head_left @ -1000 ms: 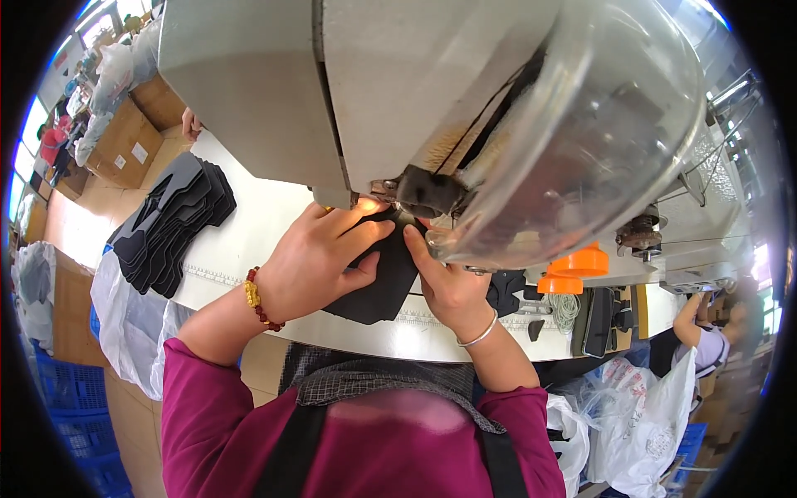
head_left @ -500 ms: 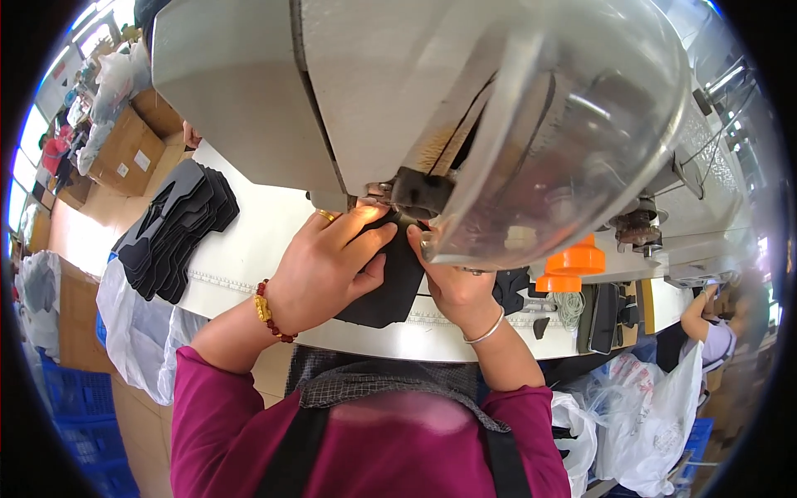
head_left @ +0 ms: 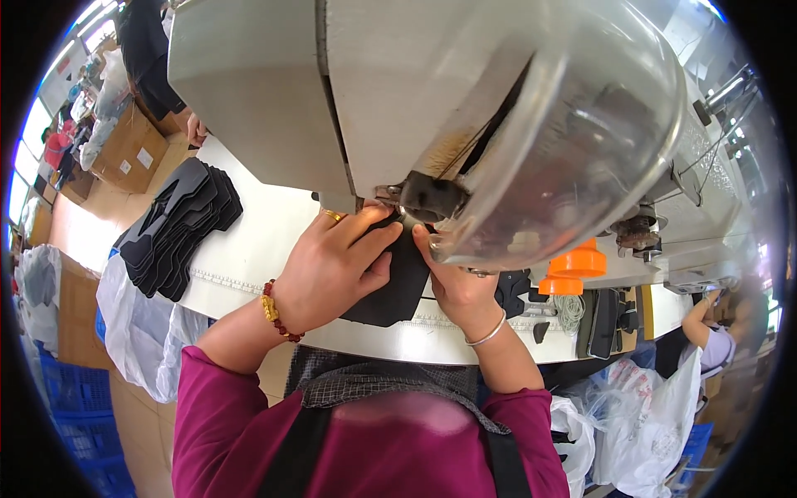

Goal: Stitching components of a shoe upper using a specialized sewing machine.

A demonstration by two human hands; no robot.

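Observation:
A flat black piece of sheet material (head_left: 397, 282) lies under the head of a sewing machine (head_left: 241, 108), its far end hidden beneath the machine. My left hand (head_left: 336, 261) bends over the piece's left side, fingertips close to the needle area and pressing on it. My right hand (head_left: 461, 290) grips the right edge, thumb on top and the other fingers mostly out of sight. A clear plastic shield (head_left: 573, 158) juts out above my right hand. The needle itself cannot be made out.
Black cut pieces (head_left: 178, 228) are piled at the table's left. On the right are orange caps (head_left: 577, 261), a coil of pale cord (head_left: 569, 311) and black parts (head_left: 604, 319). Plastic bags (head_left: 647, 415) hang below the table's edge. Other people work at far left and right.
The view has shifted slightly, so the machine sits a little further right. Both hands keep their hold on the black piece. More of a person in dark clothes shows at upper left.

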